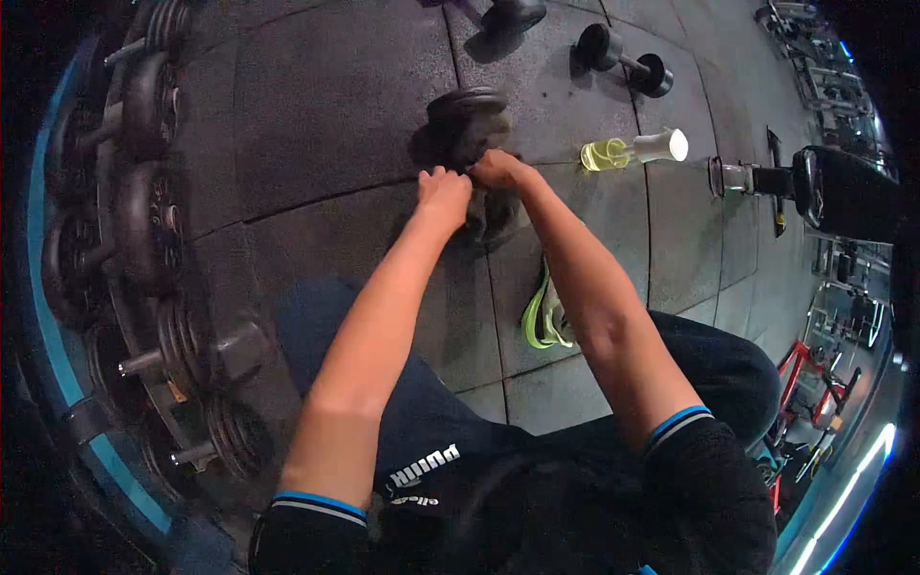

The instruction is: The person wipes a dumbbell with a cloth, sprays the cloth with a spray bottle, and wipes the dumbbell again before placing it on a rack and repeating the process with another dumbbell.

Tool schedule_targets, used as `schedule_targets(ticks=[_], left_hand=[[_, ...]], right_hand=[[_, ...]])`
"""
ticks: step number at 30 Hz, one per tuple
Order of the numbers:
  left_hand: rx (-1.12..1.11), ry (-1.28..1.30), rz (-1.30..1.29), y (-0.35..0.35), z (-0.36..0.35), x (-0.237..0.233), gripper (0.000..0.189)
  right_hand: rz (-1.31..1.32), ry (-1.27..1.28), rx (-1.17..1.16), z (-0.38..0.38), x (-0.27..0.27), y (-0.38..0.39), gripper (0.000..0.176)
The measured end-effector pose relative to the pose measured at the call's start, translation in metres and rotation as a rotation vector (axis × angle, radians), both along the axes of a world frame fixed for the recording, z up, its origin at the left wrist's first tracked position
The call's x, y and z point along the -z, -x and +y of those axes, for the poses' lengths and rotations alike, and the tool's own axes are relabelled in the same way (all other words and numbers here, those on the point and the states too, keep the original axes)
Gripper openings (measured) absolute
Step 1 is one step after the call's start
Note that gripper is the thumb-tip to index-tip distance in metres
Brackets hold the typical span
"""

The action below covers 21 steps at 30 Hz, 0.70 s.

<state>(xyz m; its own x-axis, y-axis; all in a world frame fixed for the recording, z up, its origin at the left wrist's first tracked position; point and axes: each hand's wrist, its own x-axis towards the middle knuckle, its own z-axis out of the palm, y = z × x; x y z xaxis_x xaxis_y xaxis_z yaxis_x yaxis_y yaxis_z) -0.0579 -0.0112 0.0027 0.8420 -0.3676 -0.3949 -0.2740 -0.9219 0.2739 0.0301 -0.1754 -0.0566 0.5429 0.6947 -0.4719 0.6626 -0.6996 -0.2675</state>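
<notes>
A dark dumbbell (467, 103) lies on the floor in front of me, its round end plates partly blurred. My left hand (445, 195) is over its middle from the near left, with the fingers curled down onto it. Close beside it, my right hand (497, 169) is closed at the dumbbell's middle. Its fingertips are hidden, and I cannot make out whether a cloth or only the handle is in them. A spray bottle (613, 153) with yellow liquid and a white head lies to the right, apart from both hands.
A rack with several dumbbells (153, 230) runs along the left. Two more dumbbells, one (628, 62) at upper right and one (508, 17) at the top, rest on the dark floor tiles (326, 105). My green-edged shoe (548, 316) is below. A padded bench (848, 192) stands right.
</notes>
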Motion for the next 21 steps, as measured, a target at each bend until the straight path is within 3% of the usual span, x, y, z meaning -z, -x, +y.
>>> schedule_targets(ticks=[2,3,7,9,12,14,17,19,21], left_hand=[[0.034,0.006,0.302,-0.014,-0.009,-0.025,0.06],[0.061,0.052,0.353,-0.017,-0.008,-0.027,0.066],[0.152,0.237,0.574,-0.028,-0.001,-0.051,0.085],[0.073,0.312,0.533,-0.026,0.0,-0.041,0.085],[-0.024,0.363,0.406,-0.017,-0.001,-0.01,0.087],[-0.085,0.349,0.395,-0.014,-0.002,-0.008,0.087],[-0.171,0.308,0.437,-0.015,-0.005,-0.019,0.081],[-0.193,0.327,0.374,-0.011,-0.006,-0.014,0.075],[-0.113,0.262,0.316,-0.011,-0.004,-0.025,0.071]], right_hand=[[0.011,-0.141,0.295,-0.005,-0.019,0.018,0.035],[0.04,-0.089,0.365,0.005,-0.069,0.03,0.031],[0.057,-0.007,0.353,-0.003,-0.095,0.042,0.03],[0.085,-0.005,0.263,0.0,-0.098,0.036,0.03],[0.189,0.117,0.265,0.0,-0.042,0.021,0.04],[0.243,-0.02,0.269,-0.017,0.042,0.001,0.04],[0.247,-0.073,0.329,-0.031,0.058,-0.001,0.042],[0.248,0.048,0.138,-0.003,-0.047,0.017,0.045],[0.188,0.107,0.131,-0.002,-0.065,0.023,0.046]])
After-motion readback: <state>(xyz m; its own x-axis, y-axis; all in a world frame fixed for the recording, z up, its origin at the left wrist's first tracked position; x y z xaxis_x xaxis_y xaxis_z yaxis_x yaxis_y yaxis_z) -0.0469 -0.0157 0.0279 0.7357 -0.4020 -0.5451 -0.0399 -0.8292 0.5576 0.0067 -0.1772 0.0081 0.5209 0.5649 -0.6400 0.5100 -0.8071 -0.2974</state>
